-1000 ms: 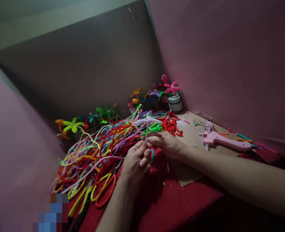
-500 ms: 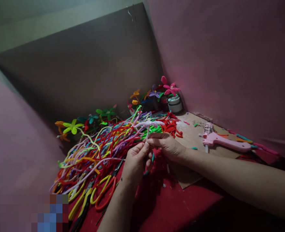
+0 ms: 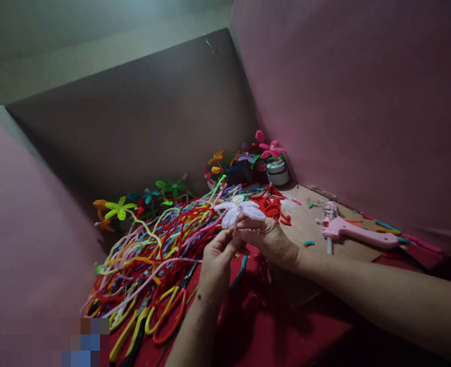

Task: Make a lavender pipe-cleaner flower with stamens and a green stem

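A white pipe-cleaner flower [image 3: 240, 210] with several petals is held up between my two hands, its face tilted toward me. My left hand [image 3: 220, 257] is closed, thumb and fingers pinching the flower's stem from below. My right hand [image 3: 269, 239] closes on the stem just under the petals; its fingertips partly hide the stem. Behind the flower lies a large heap of coloured pipe cleaners [image 3: 160, 237], with a cluster of red pieces [image 3: 273, 206] just to its right.
A pink glue gun [image 3: 357, 232] lies on a brown board [image 3: 304, 219] at the right. Red-and-yellow scissors [image 3: 172, 311] and yellow-black pliers [image 3: 131, 331] lie at the front left. Finished flowers [image 3: 119, 208] and a lidded jar [image 3: 277, 173] stand at the back.
The white flower has tipped from edge-on to showing its open petals toward me. Both hands have kept their pinch on it while the whole view shifted slightly.
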Available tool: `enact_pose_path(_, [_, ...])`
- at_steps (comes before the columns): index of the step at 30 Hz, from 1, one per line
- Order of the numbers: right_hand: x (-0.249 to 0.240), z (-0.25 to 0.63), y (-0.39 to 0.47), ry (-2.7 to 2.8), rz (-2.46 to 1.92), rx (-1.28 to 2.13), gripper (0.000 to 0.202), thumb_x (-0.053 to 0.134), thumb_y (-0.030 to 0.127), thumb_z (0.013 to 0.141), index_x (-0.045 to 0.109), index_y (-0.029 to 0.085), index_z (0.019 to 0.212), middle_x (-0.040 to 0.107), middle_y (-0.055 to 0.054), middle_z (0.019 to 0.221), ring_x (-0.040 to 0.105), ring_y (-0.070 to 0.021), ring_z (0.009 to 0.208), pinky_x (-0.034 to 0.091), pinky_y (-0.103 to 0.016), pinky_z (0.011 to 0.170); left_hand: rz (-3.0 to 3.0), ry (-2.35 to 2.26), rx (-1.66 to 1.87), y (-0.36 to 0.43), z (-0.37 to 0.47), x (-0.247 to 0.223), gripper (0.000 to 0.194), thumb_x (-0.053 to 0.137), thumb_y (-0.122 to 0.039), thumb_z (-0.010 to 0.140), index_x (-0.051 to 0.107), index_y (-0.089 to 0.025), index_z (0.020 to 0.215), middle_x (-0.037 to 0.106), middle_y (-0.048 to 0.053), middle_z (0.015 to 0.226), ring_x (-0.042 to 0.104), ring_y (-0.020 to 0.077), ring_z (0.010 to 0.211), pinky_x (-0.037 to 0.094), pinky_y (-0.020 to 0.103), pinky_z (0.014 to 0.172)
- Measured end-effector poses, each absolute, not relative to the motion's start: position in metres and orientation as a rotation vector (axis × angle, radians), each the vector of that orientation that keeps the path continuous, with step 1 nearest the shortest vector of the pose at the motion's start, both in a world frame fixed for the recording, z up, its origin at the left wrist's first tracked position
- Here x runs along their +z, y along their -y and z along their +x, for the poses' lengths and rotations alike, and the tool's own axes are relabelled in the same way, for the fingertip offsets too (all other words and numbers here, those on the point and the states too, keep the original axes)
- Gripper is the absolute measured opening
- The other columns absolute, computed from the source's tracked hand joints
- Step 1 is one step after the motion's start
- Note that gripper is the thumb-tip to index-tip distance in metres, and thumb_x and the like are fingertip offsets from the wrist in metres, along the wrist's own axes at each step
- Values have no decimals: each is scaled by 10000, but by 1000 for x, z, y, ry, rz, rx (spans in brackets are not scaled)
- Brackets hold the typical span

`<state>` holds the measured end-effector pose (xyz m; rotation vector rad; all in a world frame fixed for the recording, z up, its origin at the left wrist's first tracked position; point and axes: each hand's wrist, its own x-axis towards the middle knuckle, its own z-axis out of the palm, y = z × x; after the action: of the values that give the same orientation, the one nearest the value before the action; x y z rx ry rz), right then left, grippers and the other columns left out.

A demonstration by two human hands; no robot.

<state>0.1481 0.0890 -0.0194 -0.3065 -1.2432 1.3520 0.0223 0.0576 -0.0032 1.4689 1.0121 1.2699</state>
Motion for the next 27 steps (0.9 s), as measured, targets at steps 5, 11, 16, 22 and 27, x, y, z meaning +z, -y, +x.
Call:
enact_pose_path(5, [-13,150,-85,1258,-375,1315,195,673,356,677,656,162,691,533,-11,660,491,-122,632,433,-246,553,1422,-980,1267,-56,24,-3,224,582,-280,779,643,-134,937,598,20,725,500,104,634,405,215,628])
enact_pose_path(11, [-13,150,-84,1310,-455,1217,180,666,368,679,668,188,682,544,-31,662,523,-165,685,448,-273,561,1436,-942,1244,-54,26,0,206,552,-278,799,642,-134,915,565,2,646,492,105,588,396,219,614])
enact_pose_path(16, [-18,149,-89,1415,-537,1012,138,616,312,734,661,187,699,581,-42,800,519,-168,761,442,-280,629,1437,-982,1278,-54,26,1,197,592,-274,764,647,-141,899,622,24,720,539,124,648,406,238,675])
enact_pose_path(22, [-22,154,-92,1601,-520,611,116,581,238,771,696,225,782,612,-49,892,495,-204,915,390,-362,837,1481,-983,1362,-53,18,11,327,677,-194,658,608,-167,976,619,46,908,543,163,799,410,250,718])
enact_pose_path(27, [-21,158,-95,1676,-509,404,164,548,257,799,697,235,864,600,-59,946,479,-213,946,378,-380,854,1514,-904,1293,-43,-1,29,232,690,-280,638,612,-144,810,552,14,708,479,126,666,383,235,647])
